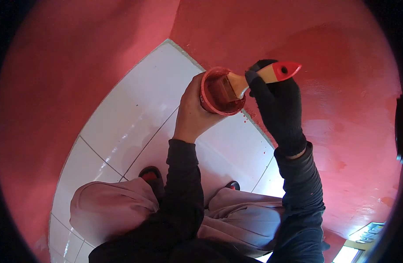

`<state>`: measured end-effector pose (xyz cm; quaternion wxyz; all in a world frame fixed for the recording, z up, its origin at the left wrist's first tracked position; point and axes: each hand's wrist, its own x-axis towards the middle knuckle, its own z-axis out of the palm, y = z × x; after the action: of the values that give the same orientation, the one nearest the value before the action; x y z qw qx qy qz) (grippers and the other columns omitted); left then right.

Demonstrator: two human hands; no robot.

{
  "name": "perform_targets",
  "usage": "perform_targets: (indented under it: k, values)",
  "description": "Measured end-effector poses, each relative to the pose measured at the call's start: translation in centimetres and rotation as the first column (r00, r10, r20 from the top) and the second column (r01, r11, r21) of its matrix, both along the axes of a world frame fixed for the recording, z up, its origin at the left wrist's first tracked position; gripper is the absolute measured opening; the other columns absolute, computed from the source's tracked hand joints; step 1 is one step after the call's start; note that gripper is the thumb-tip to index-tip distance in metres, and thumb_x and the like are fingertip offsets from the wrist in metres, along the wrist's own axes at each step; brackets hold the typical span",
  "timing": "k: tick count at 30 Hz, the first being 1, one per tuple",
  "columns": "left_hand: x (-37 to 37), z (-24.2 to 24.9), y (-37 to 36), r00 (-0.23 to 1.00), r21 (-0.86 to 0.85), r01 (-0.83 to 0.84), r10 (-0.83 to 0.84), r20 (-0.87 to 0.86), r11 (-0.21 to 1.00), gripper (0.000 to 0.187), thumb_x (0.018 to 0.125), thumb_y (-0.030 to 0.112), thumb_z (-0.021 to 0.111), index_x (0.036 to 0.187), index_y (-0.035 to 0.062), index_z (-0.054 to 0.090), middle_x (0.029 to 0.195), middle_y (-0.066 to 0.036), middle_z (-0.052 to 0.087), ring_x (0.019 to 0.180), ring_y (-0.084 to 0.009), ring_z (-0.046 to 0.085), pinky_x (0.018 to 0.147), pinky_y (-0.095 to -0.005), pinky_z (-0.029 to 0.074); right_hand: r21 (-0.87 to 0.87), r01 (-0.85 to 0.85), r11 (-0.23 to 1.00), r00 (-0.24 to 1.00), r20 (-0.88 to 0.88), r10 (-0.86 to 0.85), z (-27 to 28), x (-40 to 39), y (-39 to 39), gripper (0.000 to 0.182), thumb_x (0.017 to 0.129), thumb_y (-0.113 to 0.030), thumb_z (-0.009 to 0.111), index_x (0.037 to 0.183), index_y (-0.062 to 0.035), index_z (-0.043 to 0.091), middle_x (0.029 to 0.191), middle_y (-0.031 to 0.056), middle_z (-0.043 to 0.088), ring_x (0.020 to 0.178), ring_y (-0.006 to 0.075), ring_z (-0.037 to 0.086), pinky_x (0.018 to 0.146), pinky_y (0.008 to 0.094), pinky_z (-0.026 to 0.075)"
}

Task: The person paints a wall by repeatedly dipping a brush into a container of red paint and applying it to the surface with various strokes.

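Note:
My bare left hand [193,109] is wrapped round the side of a red paint cup [204,94], tilted so its inside shows. Reddish paint [216,90] coats the inner wall. In a black knitted glove, my right hand [278,101] grips a paintbrush [268,73] by its wooden handle, which ends in a red tip with a dark hole. The brush's metal band and bristles reach into the cup's mouth, against the inner side nearest the right hand. The bristle ends are partly hidden in the cup.
Red walls [342,109] meet in a corner ahead. White floor tiles [135,109] lie below, with red paint drips [244,117] along the right wall's base. My knees and dark shoes [152,177] are beneath my arms. A dark object [399,129] stands at the right edge.

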<state>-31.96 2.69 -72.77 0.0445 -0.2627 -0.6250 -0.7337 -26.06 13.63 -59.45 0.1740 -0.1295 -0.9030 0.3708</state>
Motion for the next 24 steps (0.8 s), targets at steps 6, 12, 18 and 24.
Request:
perform_targets:
  k: [6, 12, 18, 24]
  values:
    - [-0.3, -0.1, 0.0, 1.000, -0.015, -0.018, 0.018, 0.002, 1.000, 0.076, 0.052, 0.015, 0.088, 0.117, 0.0067, 0.049, 0.112, -0.009, 0.058, 0.103, -0.0251, 0.058, 0.085, -0.0350, 0.049, -0.199, 0.034, 0.979, 0.990, -0.126, -0.060, 1.2, 0.5, 0.8, 0.019, 0.089, -0.019, 0.060, 0.095, -0.0015, 0.060, 0.073, 0.0046, 0.062, 0.061, 0.0115, 0.059, 0.054, 0.0230, 0.044]
    - [-0.7, 0.4, -0.5, 0.998, -0.027, -0.056, 0.056, 0.003, 0.998, 0.076, 0.053, 0.016, 0.088, 0.117, 0.0067, 0.049, 0.113, -0.009, 0.058, 0.104, -0.0246, 0.058, 0.086, -0.0347, 0.049, -0.268, 0.055, 0.962, 0.982, -0.161, -0.101, 1.8, 0.9, 2.1, 0.026, 0.092, -0.023, 0.054, 0.103, 0.0010, 0.054, 0.072, 0.0095, 0.058, 0.061, 0.0145, 0.058, 0.055, 0.0252, 0.042]
    - [-1.3, -0.1, -0.4, 0.998, 0.071, -0.034, 0.030, 0.049, 0.997, 0.076, 0.053, 0.017, 0.089, 0.117, 0.0065, 0.049, 0.113, -0.010, 0.058, 0.102, -0.0252, 0.059, 0.085, -0.0352, 0.049, -0.457, -0.012, 0.889, 0.992, -0.116, -0.046, -1.6, 0.7, 4.0, 0.026, 0.095, -0.020, 0.049, 0.106, 0.0028, 0.052, 0.072, 0.0095, 0.058, 0.063, 0.0140, 0.057, 0.058, 0.0249, 0.044]
    - [-1.7, 0.3, -1.0, 0.995, -0.010, -0.101, 0.101, 0.002, 0.995, 0.078, 0.052, 0.019, 0.089, 0.118, 0.0059, 0.049, 0.112, -0.010, 0.059, 0.102, -0.0251, 0.058, 0.085, -0.0353, 0.049, -0.530, -0.039, 0.847, 0.997, -0.080, -0.004, -2.4, 0.5, 4.5, 0.022, 0.097, -0.010, 0.042, 0.112, 0.0034, 0.050, 0.073, 0.0071, 0.056, 0.066, 0.0127, 0.054, 0.060, 0.0240, 0.044]
